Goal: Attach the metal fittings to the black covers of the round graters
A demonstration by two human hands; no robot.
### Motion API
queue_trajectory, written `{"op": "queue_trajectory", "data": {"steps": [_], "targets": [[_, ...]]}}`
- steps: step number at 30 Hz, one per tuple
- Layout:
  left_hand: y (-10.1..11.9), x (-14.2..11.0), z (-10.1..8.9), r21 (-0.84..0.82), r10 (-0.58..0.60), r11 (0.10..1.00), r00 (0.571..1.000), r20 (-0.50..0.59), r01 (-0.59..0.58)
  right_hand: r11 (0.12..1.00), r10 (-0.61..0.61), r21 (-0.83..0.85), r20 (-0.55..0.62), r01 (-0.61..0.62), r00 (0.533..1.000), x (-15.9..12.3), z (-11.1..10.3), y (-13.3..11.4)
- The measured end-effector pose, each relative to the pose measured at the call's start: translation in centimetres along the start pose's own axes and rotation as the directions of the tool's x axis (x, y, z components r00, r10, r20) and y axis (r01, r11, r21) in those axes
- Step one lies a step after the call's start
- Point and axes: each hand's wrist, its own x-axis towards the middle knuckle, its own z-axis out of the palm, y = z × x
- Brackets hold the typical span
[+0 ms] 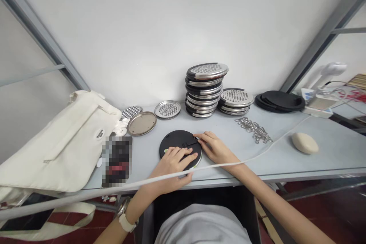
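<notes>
A round black plastic disc (178, 139) lies flat near the table's front edge, with raised slots in its middle and a bit of green showing at its rim. My left hand (174, 166) rests on its near side, fingers spread across the top and thumb by the edge. At the disc's right edge, my right hand (215, 148) pinches a small metal wire clip (195, 137) against it. Part of that clip is hidden by the fingertips. A loose pile of similar metal clips (254, 129) lies to the right.
Behind stand a tall stack of grater discs (204, 91), a shorter stack (236, 101) and black discs (280, 101). Metal plates (142, 123), a dark blurred item (117, 162) and a white bag (63, 145) are left. A white cable (243, 161) crosses before me; a pale soap-shaped object (305, 143) sits right.
</notes>
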Motion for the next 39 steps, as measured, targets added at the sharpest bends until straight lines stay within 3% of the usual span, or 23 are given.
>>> {"op": "queue_trajectory", "data": {"steps": [16, 39], "targets": [[0.02, -0.07, -0.03, -0.005, -0.006, 1.0, 1.0, -0.006, 0.006, 0.999, -0.004, -0.032, 0.001, 0.004, 1.0, 0.12, 0.12, -0.13], [0.01, 0.01, -0.06, 0.007, 0.002, 1.0, 1.0, -0.013, -0.002, 0.996, 0.08, -0.039, 0.058, -0.078, 0.995, 0.01, -0.07, -0.34]]}}
